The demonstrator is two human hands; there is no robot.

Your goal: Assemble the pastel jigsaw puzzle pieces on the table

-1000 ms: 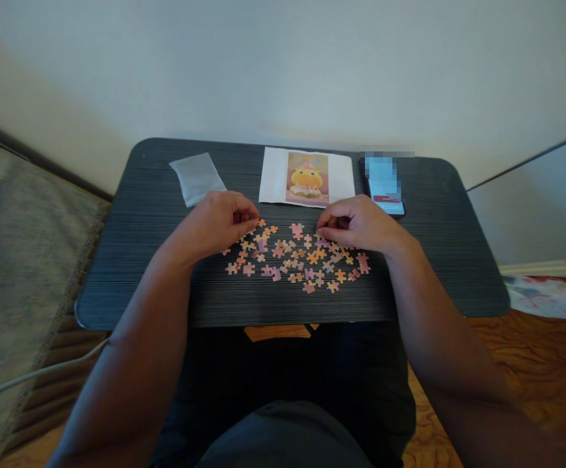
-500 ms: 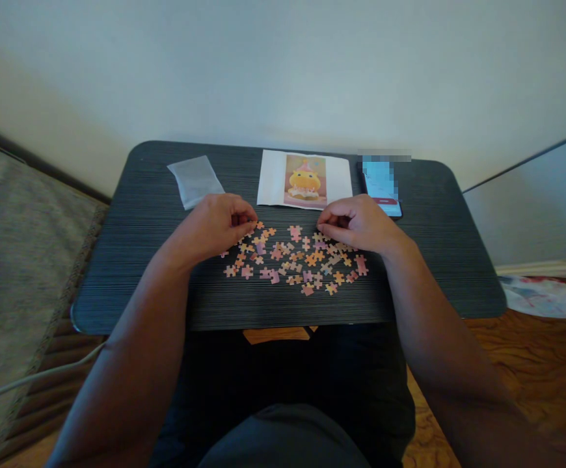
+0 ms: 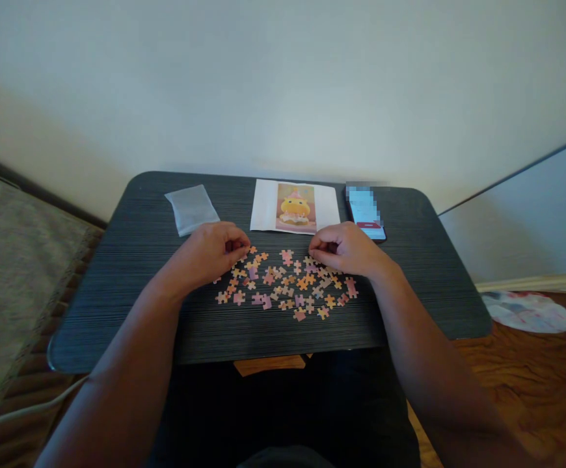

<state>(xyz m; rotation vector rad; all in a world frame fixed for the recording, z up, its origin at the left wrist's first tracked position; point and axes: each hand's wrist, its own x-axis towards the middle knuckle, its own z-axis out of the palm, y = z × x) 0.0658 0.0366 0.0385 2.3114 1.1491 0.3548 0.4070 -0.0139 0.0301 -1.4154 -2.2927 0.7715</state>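
Loose jigsaw puzzle pieces [image 3: 307,282] in pink, orange and lilac lie scattered over the middle of the dark table. At their far left edge is my left hand [image 3: 212,252], thumb and fingertips pinched together beside a small orange puzzle piece [image 3: 252,249]. My right hand [image 3: 351,248] rests at the far right of the spread, its thumb and forefinger also closed in a pinch. Whatever either pinch holds is too small or hidden to make out. Some pieces are partly covered by the hands.
Behind the pieces lies a white sheet [image 3: 264,207] with a printed picture of a yellow character [image 3: 295,208]. A translucent bag [image 3: 192,208] is left of it, a lit phone [image 3: 365,211] right. The table [image 3: 131,260] stands against a pale wall [image 3: 283,84].
The camera has tilted up, so the table and everything on it appear lower in view. Both hands keep nearly the same place beside the pieces, still pinched.
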